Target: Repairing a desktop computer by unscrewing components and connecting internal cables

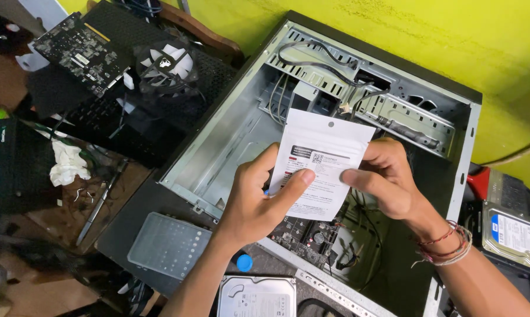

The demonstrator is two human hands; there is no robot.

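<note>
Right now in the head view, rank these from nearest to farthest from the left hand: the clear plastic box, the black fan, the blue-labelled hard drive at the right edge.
Measured from the left hand, which holds the white packet:
1. Clear plastic box, just to its lower left on the dark panel.
2. Black fan, up and left, on the black mesh.
3. Blue-labelled hard drive, far right, beyond the right hand.

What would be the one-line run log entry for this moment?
left hand: holds white packet | right hand: pinches packet edge | below: open computer case | near: hard drive, clear plastic box
</note>
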